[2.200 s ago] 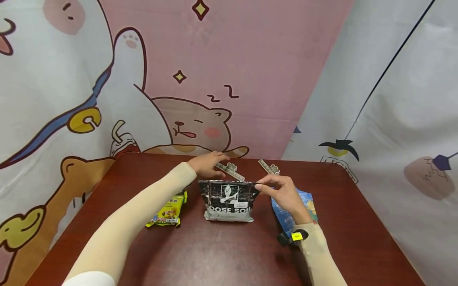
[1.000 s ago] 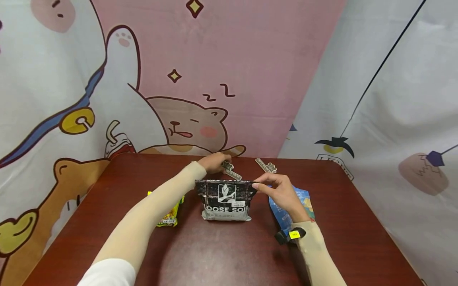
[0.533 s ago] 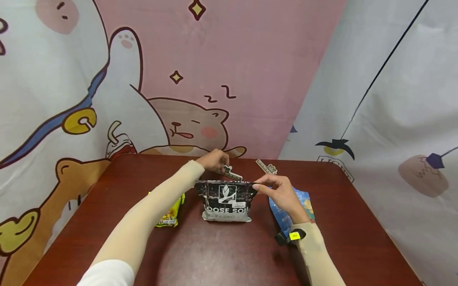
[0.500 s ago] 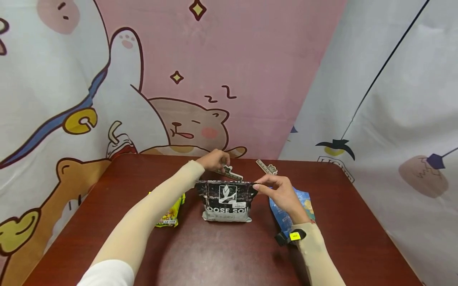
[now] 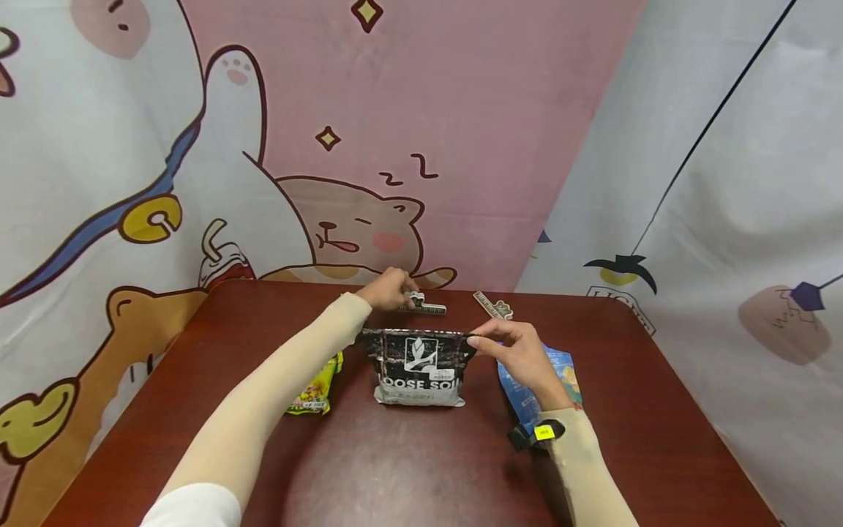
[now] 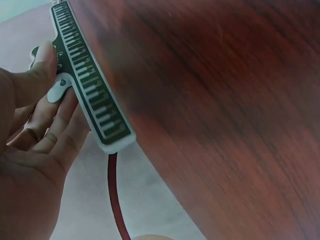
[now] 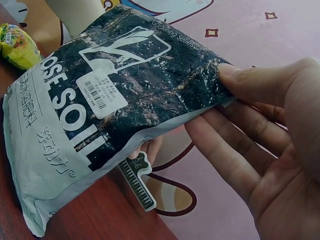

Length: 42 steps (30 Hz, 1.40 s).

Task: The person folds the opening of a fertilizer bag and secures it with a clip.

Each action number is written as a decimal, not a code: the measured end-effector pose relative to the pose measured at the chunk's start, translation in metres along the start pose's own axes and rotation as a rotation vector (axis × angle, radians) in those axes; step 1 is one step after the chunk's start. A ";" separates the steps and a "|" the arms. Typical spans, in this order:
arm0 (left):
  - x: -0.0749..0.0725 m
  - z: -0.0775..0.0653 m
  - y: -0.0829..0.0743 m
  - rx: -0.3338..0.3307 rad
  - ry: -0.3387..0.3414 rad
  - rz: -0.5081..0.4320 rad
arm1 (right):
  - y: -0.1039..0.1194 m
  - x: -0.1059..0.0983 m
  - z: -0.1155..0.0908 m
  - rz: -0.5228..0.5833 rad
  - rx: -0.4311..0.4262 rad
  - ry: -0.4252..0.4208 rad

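The person's left hand [image 5: 388, 290] pinches a keyboard-patterned clip [image 5: 426, 309] near the table's [image 5: 395, 468] far edge, behind the upright "LOOSE SOIL" bag [image 5: 420, 369]. The right hand [image 5: 525, 360] grips that bag's upper right corner between thumb and fingers. A second keyboard-patterned clip [image 5: 492, 306] lies farther right; a yellow packet [image 5: 317, 391] and blue pouch [image 5: 518, 397] flank the bag.

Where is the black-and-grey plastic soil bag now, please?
In the head view, the bag is central, its corner in the right hand, between the yellow plastic packet, left, and the blue plastic pouch, right.
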<state>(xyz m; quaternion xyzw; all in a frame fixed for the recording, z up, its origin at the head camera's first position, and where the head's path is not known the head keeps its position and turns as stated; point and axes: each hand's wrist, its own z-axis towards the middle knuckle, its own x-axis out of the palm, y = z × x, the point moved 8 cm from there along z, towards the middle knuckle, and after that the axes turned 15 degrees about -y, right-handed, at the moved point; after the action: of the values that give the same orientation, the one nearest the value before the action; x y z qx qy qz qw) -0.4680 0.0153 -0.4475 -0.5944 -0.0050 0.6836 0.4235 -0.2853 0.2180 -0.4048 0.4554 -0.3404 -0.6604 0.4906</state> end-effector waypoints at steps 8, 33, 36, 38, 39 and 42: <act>-0.009 0.000 -0.004 0.018 -0.099 -0.062 | -0.001 0.000 0.001 -0.003 0.006 -0.004; -0.071 -0.031 -0.024 -0.076 -0.260 -0.204 | -0.001 -0.002 0.001 0.002 0.005 -0.009; -0.080 -0.035 -0.028 -0.071 -0.280 -0.210 | -0.001 -0.002 0.000 0.010 0.008 -0.011; -0.086 -0.038 -0.031 -0.061 -0.292 -0.206 | -0.002 -0.003 0.000 0.012 0.010 -0.015; -0.088 -0.039 -0.033 -0.055 -0.301 -0.201 | -0.002 -0.003 0.000 0.016 0.011 -0.015; -0.097 -0.045 -0.039 -0.038 -0.326 -0.185 | -0.003 -0.003 0.000 0.028 0.007 -0.018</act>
<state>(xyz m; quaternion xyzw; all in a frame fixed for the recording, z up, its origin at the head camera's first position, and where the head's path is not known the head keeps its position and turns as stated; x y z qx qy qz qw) -0.4151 -0.0388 -0.3623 -0.4808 -0.1412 0.7287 0.4669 -0.2863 0.2213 -0.4064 0.4466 -0.3533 -0.6563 0.4950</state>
